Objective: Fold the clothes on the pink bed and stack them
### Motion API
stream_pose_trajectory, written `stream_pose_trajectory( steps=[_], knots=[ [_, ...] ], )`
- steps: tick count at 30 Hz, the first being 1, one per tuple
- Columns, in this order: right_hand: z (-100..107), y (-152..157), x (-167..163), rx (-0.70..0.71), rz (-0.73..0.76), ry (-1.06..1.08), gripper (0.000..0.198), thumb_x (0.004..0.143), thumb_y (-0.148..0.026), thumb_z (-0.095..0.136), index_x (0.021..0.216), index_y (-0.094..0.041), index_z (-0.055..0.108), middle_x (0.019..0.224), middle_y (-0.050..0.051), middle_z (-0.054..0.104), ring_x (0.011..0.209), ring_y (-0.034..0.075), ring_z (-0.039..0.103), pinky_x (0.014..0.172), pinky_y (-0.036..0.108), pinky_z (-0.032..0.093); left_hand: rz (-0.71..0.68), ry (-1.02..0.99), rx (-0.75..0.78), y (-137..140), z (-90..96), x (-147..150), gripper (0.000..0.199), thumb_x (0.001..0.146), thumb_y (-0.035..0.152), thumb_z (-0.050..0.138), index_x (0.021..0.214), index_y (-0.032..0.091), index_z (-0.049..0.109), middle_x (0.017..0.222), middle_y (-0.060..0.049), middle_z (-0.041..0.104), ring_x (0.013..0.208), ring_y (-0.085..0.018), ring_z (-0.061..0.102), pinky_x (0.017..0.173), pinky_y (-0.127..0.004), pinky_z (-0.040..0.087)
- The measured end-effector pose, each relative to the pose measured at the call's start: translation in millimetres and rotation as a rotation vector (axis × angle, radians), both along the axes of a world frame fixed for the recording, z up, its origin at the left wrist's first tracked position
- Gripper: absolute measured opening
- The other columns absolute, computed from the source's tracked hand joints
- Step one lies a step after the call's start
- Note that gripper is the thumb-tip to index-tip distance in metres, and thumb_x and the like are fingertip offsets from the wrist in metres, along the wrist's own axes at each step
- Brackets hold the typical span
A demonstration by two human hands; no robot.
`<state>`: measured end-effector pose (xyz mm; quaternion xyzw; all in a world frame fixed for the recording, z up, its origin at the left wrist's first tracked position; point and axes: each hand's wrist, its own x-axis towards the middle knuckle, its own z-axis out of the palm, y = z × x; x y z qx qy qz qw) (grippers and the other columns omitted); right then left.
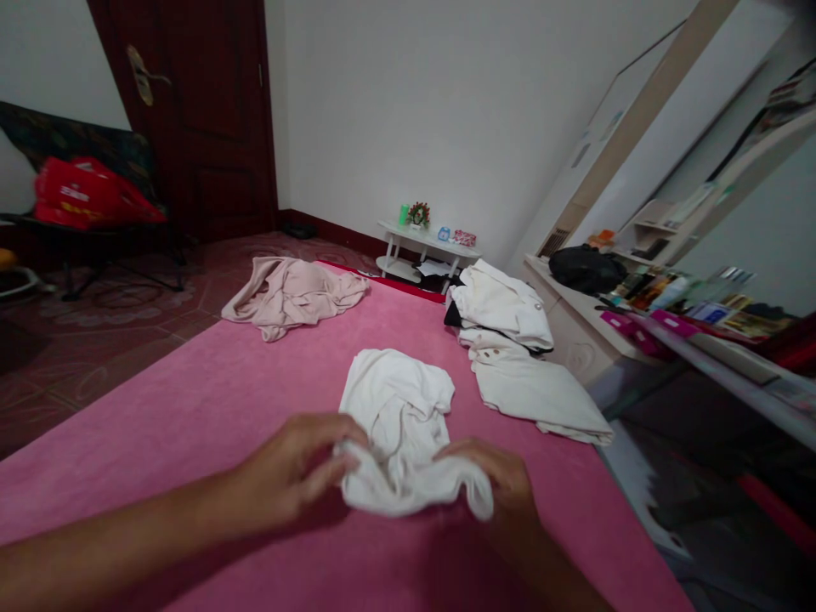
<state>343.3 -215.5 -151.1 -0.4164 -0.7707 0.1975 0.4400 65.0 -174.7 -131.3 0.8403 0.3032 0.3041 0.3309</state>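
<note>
A white cloth garment (399,395) lies bunched on the pink bed cover (210,399), its near edge lifted off the surface. My left hand (297,467) pinches that edge at its left end between thumb and fingers. At the right end, my right hand (501,480) grips the same edge, the fabric hanging over its fingers. The raised edge sags between both hands. What kind of garment it is cannot be made out.
A crumpled pale pink garment (297,293) lies at the far left of the bed. Folded white clothes (503,302) and folded cream trousers (541,387) are stacked at the right edge. Beyond stand a small white shelf (427,242) and a cluttered dressing table (592,319).
</note>
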Motion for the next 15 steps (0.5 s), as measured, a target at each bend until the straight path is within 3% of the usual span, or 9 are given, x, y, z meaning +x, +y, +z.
stream_pose_trajectory(
  steps=[3,7,9,12,15],
  knots=[
    [0,53,0,-0.083,-0.363,0.051,0.022,0.082,-0.033,0.055,0.071,-0.017,0.064,0.065,0.001,0.062,0.061,0.016,0.058,0.055,0.025,0.045,0.236,-0.160,-0.143,72,-2.0,23,0.021,0.081,0.036,0.052,0.084,0.017,0.060,0.074,-0.001,0.064,0.065,-0.015,0.058,0.056,-0.022,0.043],
    [-25,115,13,-0.148,-0.581,-0.163,0.019,0.071,-0.034,0.064,0.077,-0.016,0.065,0.083,0.006,0.064,0.083,0.022,0.059,0.075,0.033,0.046,0.483,0.000,-0.087,151,-33.2,40,0.020,0.075,0.032,0.054,0.075,0.015,0.063,0.072,-0.004,0.064,0.067,-0.017,0.058,0.063,-0.026,0.044],
    [-39,131,19,-0.216,-0.652,-0.206,0.029,0.066,-0.034,0.067,0.087,-0.015,0.065,0.090,0.010,0.065,0.086,0.024,0.060,0.077,0.036,0.046,0.494,0.062,-0.076,166,-49.1,41,0.027,0.075,0.039,0.054,0.076,0.015,0.066,0.074,-0.006,0.067,0.071,-0.019,0.060,0.067,-0.029,0.045],
    [-52,137,22,-0.263,-0.647,-0.061,0.044,0.060,-0.032,0.072,0.100,-0.017,0.062,0.099,0.012,0.066,0.086,0.025,0.062,0.076,0.037,0.047,0.464,0.133,-0.092,168,-64.2,39,0.052,0.068,0.052,0.062,0.102,0.013,0.065,0.100,-0.011,0.068,0.089,-0.024,0.062,0.078,-0.031,0.046],
    [-45,134,17,-0.259,-0.509,0.182,0.029,0.052,-0.028,0.075,0.079,-0.020,0.067,0.075,0.006,0.069,0.067,0.024,0.064,0.061,0.035,0.049,0.384,0.183,-0.167,162,-62.7,40,0.073,0.054,0.048,0.074,0.116,0.013,0.059,0.109,-0.010,0.066,0.094,-0.025,0.062,0.080,-0.030,0.047]
  ],
)
